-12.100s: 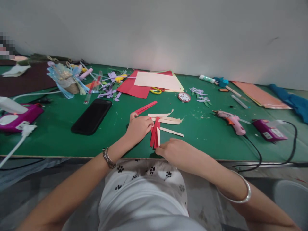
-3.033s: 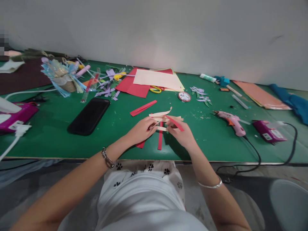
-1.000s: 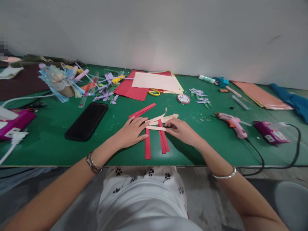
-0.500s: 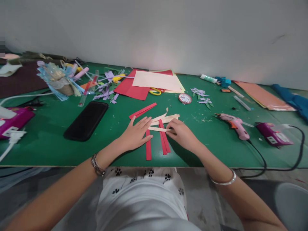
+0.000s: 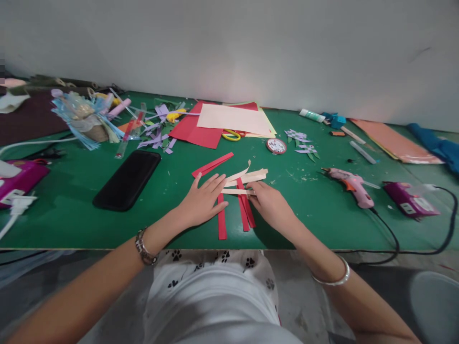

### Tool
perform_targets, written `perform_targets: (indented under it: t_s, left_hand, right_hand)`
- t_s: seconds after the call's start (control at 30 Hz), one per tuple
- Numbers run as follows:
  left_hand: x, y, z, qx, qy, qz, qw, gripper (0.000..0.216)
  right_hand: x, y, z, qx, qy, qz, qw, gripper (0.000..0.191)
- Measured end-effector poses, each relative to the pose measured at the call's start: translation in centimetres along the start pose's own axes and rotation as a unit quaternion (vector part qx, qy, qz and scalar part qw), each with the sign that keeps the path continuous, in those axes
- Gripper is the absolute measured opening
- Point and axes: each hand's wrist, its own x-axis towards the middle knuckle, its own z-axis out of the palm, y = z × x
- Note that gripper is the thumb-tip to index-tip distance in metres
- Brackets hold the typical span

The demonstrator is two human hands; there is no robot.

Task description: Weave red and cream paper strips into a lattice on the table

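Observation:
My left hand point(image 5: 201, 203) lies flat with its fingers spread, pressing the left ends of the paper strips on the table. Its thumb rests on a red paper strip point(image 5: 222, 224) that runs toward me. At the right, my right hand point(image 5: 268, 203) has bent fingers closed on the end of a narrow cream paper strip point(image 5: 234, 191); the fingertips are partly hidden. That strip crosses over red strips point(image 5: 244, 212) between my hands. Just beyond lie more cream strips point(image 5: 253, 177), and a folded red strip point(image 5: 213, 165) sits past my left fingers.
A black phone point(image 5: 127, 180) lies left, near a purple power strip point(image 5: 21, 181). Coloured paper sheets point(image 5: 233, 118), yellow-handled scissors point(image 5: 231, 136) and a round red-rimmed container point(image 5: 276, 145) are beyond. At right are a pink glue gun point(image 5: 349, 185), its cord and another purple power strip point(image 5: 409, 198).
My right fingers have shifted slightly over the cream strip's end and look less curled. The lower end of one red strip has edged right. My left hand stays put.

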Motion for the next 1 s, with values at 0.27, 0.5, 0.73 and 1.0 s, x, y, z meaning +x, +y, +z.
perform_targets:
  t_s: [0.27,0.5,0.73,1.0]
  left_hand:
    - [0.1,0.4,-0.6,0.013,-0.026,-0.015,0.999,0.055]
    - [0.0,0.4,-0.5,0.014,-0.017,-0.011,1.000,0.054]
    - [-0.1,0.3,-0.4,0.011,-0.019,-0.009,1.000,0.055]
    - [-0.3,0.6,-0.6,0.002,0.032,-0.007,0.999,0.053]
  right_hand:
    - [-0.3,-0.7,-0.2,-0.068,0.001,0.013,0.998,0.025]
    - [-0.2,-0.5,0.0,-0.050,0.016,-0.001,0.999,0.024]
    - [0.9,1.0,-0.1,0.065,0.034,-0.100,0.992,0.031]
    - [1.7,2.1,-1.3,0.351,-0.101,-0.026,0.930,0.033]
